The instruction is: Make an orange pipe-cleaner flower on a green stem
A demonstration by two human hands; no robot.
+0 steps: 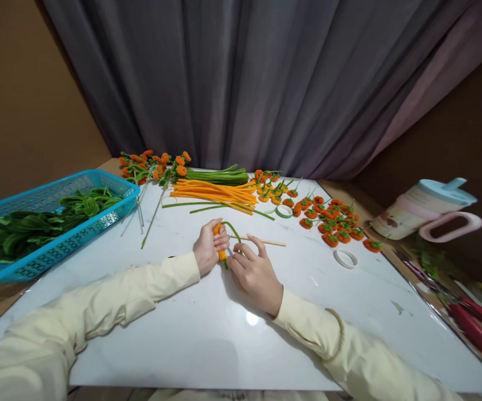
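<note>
My left hand [207, 248] is closed round a coiled orange pipe cleaner piece [222, 254], whose ends show above and below the fingers. A green pipe cleaner [233, 229] arches from the top of that piece over to my right hand [256, 277]. The thumb and index finger of the right hand are drawn together at the green strand, partly hidden, while other fingers lift away. Just behind the right fingers lies a thin wooden stick [272, 242]. Farther back are a bundle of orange pipe cleaners [216, 192] and a bundle of green pipe cleaners [220, 176].
A blue basket [130, 192] with green fuzzy leaves [19, 231] stands left. Orange flowers on stems [163, 160] lie at the back. Several small orange pumpkin-like pieces [337, 220] spread right, near a white tape roll [345, 258] and green tape [284, 211]. A tumbler [418, 209] and red-handled pliers [475, 328] sit right.
</note>
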